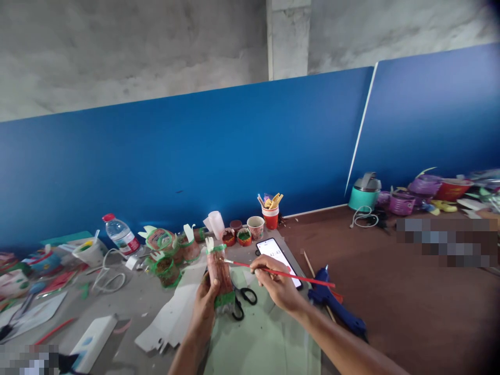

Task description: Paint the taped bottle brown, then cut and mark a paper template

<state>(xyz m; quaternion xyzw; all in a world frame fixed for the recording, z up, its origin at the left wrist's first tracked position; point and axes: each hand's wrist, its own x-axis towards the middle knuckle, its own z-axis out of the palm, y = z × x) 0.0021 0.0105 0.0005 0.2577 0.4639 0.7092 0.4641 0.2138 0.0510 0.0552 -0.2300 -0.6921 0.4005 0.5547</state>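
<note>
My left hand (205, 298) grips a painted cup (221, 273), brown on its side with green bands at both ends and white strips sticking up from the top. Between the fingers of my right hand (272, 278) is a red-handled paintbrush (299, 276), its tip at the upper side of the cup. Black-handled scissors (249, 296) lie just right of the cup, their blades hidden. Beneath both hands spreads a pale green sheet (265, 338). A phone (273, 252) with a lit screen lies behind my right hand.
Small paint cups (244, 237) and a red cup of tools (270, 216) stand at the back. Painted containers (167, 271) and a water bottle (122, 235) are on the left. A blue glue gun (338, 302) lies right of my right forearm. Behind rises a blue partition (219, 156).
</note>
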